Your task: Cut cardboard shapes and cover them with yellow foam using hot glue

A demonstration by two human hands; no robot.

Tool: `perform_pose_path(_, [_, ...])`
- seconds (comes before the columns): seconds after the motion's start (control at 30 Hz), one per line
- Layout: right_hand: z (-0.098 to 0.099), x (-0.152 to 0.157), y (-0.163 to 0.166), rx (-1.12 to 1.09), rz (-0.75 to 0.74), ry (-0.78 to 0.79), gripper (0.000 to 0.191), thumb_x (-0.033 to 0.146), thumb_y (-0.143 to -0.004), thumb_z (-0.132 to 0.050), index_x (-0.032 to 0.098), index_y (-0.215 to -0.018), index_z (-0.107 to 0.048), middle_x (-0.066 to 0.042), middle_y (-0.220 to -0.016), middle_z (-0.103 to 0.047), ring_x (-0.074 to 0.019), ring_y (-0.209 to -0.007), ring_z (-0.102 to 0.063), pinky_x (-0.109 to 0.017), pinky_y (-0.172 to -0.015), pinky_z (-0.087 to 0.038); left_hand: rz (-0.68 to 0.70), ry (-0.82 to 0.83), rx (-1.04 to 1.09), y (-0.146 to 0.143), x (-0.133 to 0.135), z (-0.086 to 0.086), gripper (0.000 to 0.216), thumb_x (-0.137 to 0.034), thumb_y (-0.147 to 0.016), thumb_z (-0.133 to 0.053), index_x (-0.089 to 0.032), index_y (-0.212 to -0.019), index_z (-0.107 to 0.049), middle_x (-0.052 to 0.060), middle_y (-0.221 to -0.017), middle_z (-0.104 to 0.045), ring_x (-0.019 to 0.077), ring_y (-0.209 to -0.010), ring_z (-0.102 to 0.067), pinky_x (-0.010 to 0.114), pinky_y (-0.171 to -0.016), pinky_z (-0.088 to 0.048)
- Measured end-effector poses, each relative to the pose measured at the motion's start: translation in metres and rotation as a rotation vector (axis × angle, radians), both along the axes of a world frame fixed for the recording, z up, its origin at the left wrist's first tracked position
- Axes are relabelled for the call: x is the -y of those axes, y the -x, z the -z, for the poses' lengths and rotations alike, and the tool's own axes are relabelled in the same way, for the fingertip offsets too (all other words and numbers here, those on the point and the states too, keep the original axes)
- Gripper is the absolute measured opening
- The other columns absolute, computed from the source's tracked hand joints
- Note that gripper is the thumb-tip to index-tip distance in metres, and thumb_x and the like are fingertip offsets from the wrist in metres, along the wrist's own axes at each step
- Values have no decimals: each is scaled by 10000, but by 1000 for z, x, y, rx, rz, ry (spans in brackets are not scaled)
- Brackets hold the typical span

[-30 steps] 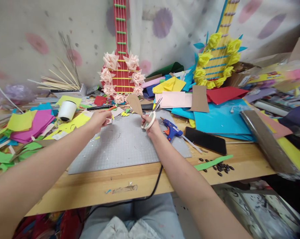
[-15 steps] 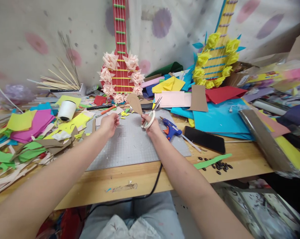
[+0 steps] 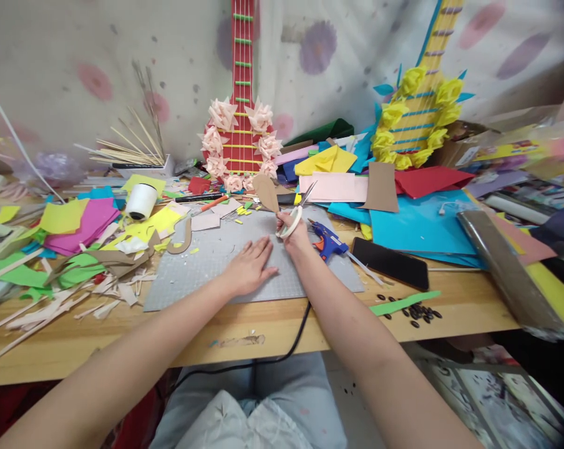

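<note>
One wooden table bearing, near its front edge, a pale gray gridded cutting mat: probably best worked with a light palm, sharp points kept clear. Left hand palm down, fingers spread, gripping nothing visible, over the mat's middle. Apart, toward the mat's back edge, right hand closed around white-handled metal scissors and a brown, card-like teardrop.

Mat is coloured grey, printed with a fine grid. Scissors are finished white at the handles; teardrop card is plain brown. Glue gun, right: blue, accented orange. Far guitars: red one trimmed with pale pink flowers, yellow one with yellow flowers.
</note>
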State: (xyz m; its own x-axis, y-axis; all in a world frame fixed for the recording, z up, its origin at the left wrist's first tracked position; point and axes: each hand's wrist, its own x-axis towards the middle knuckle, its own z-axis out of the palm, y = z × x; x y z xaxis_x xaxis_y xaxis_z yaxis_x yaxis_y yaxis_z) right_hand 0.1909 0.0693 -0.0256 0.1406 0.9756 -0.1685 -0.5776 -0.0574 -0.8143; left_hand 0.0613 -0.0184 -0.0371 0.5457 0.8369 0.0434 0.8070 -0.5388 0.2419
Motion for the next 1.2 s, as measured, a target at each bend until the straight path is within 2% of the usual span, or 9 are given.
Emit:
perform_pose_path(0.2, [1,1,0,5,4,-6,239,179,-522,-678,174,-631,-466,84,-454,-504,-52,-407,-452,-174,-387,-331,-302,-64,-163,102,24,-7,699,-524,-870,-249,-46,-1376,-316,192,-1446,-284,274,-1356,-228,451,-1095,-192])
perform_pose_path(0.33, [2,0,2,47,8,-9,266,198,-529,-691,184,-644,-451,93,-444,-490,-55,-400,-452,-175,-392,-337,-432,-290,-245,159,37,-26,590,-434,-854,-320,-46,-1270,-476,232,-1331,-451,369,-1324,-267,597,-1054,-129])
perform_pose_path(0.47, [3,1,4,89,10,-10,289,198,-514,-697,189,-662,-448,100,-434,-479,-57,-397,-448,-176,-394,-337,-394,-400,-183,145,29,-36,495,-354,-857,-355,-121,-1275,-482,175,-1339,-467,330,-1328,-281,567,-1062,-166])
perform_pose_path(0.63, [2,3,4,77,-8,-26,291,205,-502,-694,185,-668,-456,94,-460,-497,-55,-406,-449,-179,-399,-340,-73,-136,-133,79,7,-20,580,-434,-892,-275,-97,-1355,-367,143,-1458,-294,228,-1368,-205,400,-1099,-196])
perform_pose_path(0.77, [2,2,3,61,-13,-8,288,193,-499,-682,187,-671,-451,97,-452,-489,-58,-402,-447,-183,-399,-340,4,6,-123,81,5,-11,662,-515,-874,-279,-123,-1407,-268,129,-1479,-233,217,-1368,-204,389,-1098,-193])
perform_pose_path(0.87, [2,2,3,69,-25,-25,268,194,-509,-672,184,-670,-458,93,-447,-489,-59,-402,-445,-182,-393,-329,-52,-50,-144,116,8,-23,602,-504,-867,-305,-160,-1355,-381,118,-1425,-365,226,-1316,-331,408,-1075,-232])
perform_pose_path(0.97, [2,2,3,92,-26,-30,271,205,-519,-679,187,-664,-451,97,-443,-478,-57,-395,-439,-180,-390,-319,-272,-208,-183,149,7,-47,432,-429,-864,-327,-205,-1079,-627,112,-997,-688,252,-1010,-598,475,-1020,-279])
perform_pose_path(1.07, [2,2,4,88,-13,-17,277,199,-519,-681,188,-665,-446,100,-452,-479,-55,-399,-444,-177,-397,-328,-450,-348,-274,165,-2,-65,394,-377,-849,-338,-181,-838,-679,126,-770,-680,262,-848,-622,468,-963,-317])
perform_pose_path(1.2, [2,2,5,69,3,8,277,197,-511,-681,186,-676,-459,94,-467,-500,-58,-413,-459,-178,-405,-341,-528,-343,-404,169,-23,-65,382,-430,-783,-412,-147,-828,-664,165,-867,-664,318,-909,-582,444,-820,-389])
